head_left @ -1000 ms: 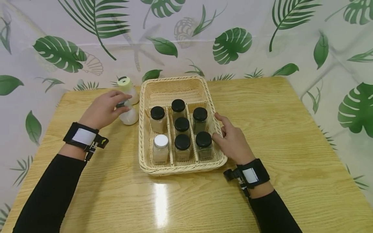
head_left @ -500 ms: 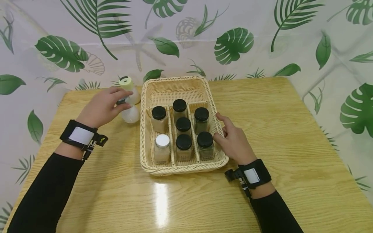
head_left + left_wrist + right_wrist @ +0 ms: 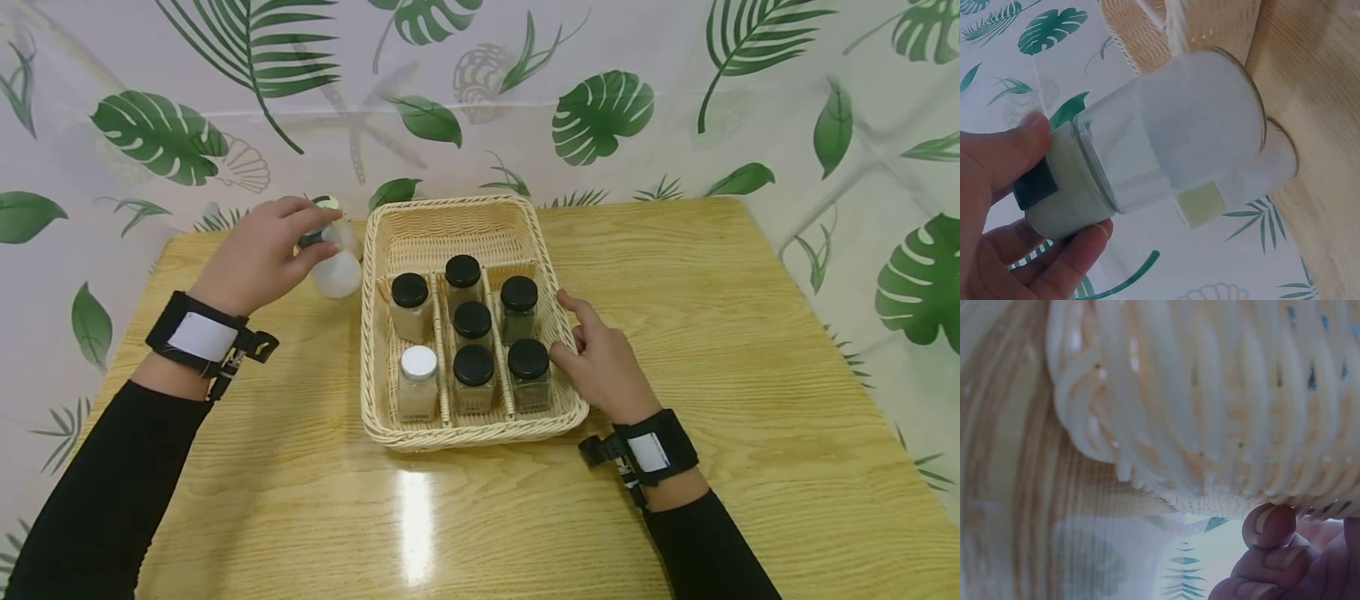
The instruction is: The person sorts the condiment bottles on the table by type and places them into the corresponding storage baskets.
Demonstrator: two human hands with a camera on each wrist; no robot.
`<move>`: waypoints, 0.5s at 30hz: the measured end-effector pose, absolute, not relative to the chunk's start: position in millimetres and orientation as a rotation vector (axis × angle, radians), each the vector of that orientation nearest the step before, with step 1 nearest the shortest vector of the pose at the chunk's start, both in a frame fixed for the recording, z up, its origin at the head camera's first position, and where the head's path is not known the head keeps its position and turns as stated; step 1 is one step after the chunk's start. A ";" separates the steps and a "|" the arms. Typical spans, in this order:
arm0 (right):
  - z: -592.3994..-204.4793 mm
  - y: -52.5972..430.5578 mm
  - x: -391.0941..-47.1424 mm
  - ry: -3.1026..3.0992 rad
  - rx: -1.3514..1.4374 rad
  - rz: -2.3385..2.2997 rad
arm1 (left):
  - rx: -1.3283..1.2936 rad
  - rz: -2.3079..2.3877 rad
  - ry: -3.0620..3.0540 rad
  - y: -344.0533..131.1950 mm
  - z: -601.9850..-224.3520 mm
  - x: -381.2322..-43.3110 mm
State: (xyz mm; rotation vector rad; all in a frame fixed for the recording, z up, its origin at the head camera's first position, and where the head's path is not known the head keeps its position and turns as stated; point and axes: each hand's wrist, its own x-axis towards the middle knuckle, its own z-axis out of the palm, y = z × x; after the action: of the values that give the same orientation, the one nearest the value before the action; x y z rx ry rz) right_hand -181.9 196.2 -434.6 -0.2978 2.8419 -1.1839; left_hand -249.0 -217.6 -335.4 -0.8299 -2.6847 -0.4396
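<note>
My left hand pinches the pale green lid of a clear glass seasoning jar with white contents. The jar is held tilted, left of the wicker basket. Behind it stands a similar jar, partly hidden. My right hand holds the basket's right rim, thumb over the edge; the right wrist view shows curled fingertips against the woven outer wall. Several black-lidded jars and one white-lidded jar stand in the basket's three front compartments.
The basket's back compartment holds no jars. A wooden table carries everything, and a leaf-patterned cloth hangs along its back edge. Bare tabletop shows in front of the basket and to its right.
My left hand has raised the glass jar upward and toward the back, so it covers more of the jar behind. The right hand and basket stay nearly in place.
</note>
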 end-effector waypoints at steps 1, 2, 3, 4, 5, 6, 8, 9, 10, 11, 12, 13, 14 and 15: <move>-434.7 196.4 -181.9 2.841 -0.299 -1.184 | -0.829 -0.441 -2.675 -216.5 -334.1 -249.2; -434.9 196.5 -181.9 2.839 -0.298 -1.186 | -0.828 -0.444 -2.667 -215.5 -332.7 -249.2; -435.0 196.7 -181.9 2.838 -0.300 -1.187 | -0.827 -0.449 -2.660 -214.5 -331.4 -249.1; -435.1 196.8 -181.9 2.837 -0.300 -1.187 | -0.826 -0.454 -2.652 -213.5 -330.1 -248.9; -435.3 196.7 -181.9 2.837 -0.301 -1.187 | -0.823 -0.462 -2.644 -212.5 -329.0 -248.7; -435.4 196.7 -181.8 2.837 -0.299 -1.188 | -0.820 -0.468 -2.638 -211.4 -327.9 -248.6; -435.6 196.5 -182.0 2.838 -0.299 -1.187 | -0.816 -0.485 -2.624 -208.9 -325.8 -248.3; -435.7 196.4 -182.0 2.838 -0.297 -1.187 | -0.816 -0.492 -2.618 -207.4 -324.8 -248.3; -435.9 196.4 -181.9 2.838 -0.294 -1.187 | -0.817 -0.498 -2.611 -206.0 -323.9 -248.4; -435.8 196.3 -182.0 2.838 -0.293 -1.188 | -0.818 -0.502 -2.607 -204.4 -323.0 -248.5; -435.9 196.4 -182.0 2.838 -0.290 -1.188 | -0.822 -0.504 -2.603 -202.8 -322.1 -248.8; -436.0 196.5 -182.1 2.837 -0.290 -1.189 | -0.829 -0.508 -2.598 -201.2 -321.2 -249.2; -436.0 196.6 -182.3 2.837 -0.287 -1.190 | -0.835 -0.509 -2.594 -199.7 -320.4 -249.8; -436.1 196.7 -182.2 2.837 -0.284 -1.191 | -0.842 -0.510 -2.591 -198.1 -319.6 -250.2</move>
State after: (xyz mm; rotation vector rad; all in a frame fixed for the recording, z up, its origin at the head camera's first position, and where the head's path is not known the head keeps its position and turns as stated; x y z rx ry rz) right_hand -182.2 196.7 -436.1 -0.2839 2.8367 -1.1907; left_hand -250.2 -198.1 -319.6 -0.8420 -2.5911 -0.5098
